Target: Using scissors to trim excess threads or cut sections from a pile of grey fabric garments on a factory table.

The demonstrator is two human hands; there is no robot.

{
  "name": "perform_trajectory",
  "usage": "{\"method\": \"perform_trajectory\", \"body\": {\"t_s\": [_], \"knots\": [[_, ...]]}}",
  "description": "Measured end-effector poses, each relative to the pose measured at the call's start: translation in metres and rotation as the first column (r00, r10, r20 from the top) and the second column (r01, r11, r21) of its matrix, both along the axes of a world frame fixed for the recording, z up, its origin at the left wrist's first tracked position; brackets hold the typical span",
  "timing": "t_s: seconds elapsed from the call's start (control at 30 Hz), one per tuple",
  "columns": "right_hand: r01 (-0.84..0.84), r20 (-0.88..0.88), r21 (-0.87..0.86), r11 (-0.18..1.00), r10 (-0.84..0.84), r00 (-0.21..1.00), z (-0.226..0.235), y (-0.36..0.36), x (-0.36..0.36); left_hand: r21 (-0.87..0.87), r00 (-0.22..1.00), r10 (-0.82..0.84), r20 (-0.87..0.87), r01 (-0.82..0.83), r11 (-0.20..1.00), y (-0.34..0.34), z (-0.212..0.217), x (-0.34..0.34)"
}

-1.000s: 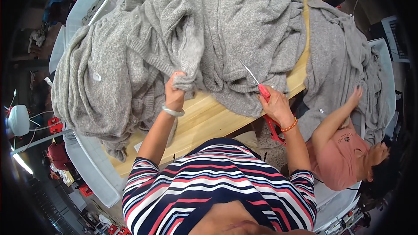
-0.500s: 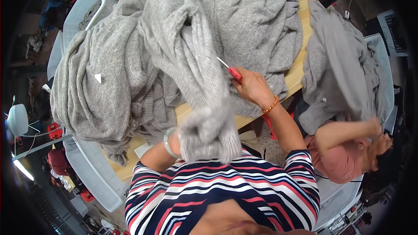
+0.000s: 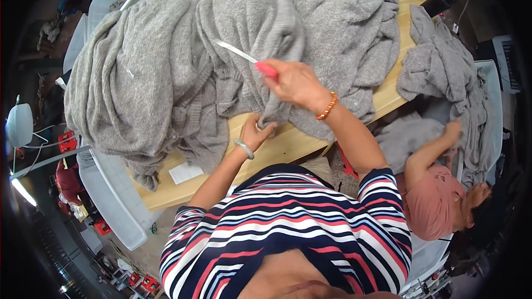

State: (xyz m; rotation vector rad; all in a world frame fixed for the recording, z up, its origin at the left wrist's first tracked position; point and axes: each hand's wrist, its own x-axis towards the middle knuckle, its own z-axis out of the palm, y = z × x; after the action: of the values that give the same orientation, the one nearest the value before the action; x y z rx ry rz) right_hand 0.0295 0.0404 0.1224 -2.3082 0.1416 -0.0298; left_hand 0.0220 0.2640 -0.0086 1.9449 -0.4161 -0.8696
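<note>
My left hand is closed on the lower edge of a grey knit sweater, close to the table's near edge. That sweater lies spread across the middle, between two heaps of similar grey knitwear. In my right hand is a red-handled tool with a long, thin, pale blade. Its blade points up and left over the sweater; whether it touches the cloth I cannot tell. The tool's exact kind does not show.
Grey knitwear piles on the wooden table at left and right. A white paper lies near the front edge. Plastic bins flank the table. At right, a co-worker in pink reaches over more knitwear. A black bottle stands far right.
My left hand has moved forward, away from my chest, and the sweater has gone down onto the table with it. The red-handled tool has moved left over the cloth. The co-worker's garment has dropped.
</note>
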Motion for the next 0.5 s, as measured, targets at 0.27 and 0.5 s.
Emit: {"method": "perform_trajectory", "body": {"t_s": [0.27, 0.5], "knots": [[0.340, -0.140, -0.053, 0.939, -0.344, 0.928, -0.032, -0.065, -0.087, 0.203, 0.370, -0.300, 0.879, 0.278, 0.939, -0.074, 0.019, -0.004], [0.485, -0.207, -0.043, 0.874, -0.483, 0.851, -0.034, -0.067, -0.144, 0.464, 0.303, -0.475, 0.826, 0.112, 0.879, -0.087, -0.013, 0.030]]}}
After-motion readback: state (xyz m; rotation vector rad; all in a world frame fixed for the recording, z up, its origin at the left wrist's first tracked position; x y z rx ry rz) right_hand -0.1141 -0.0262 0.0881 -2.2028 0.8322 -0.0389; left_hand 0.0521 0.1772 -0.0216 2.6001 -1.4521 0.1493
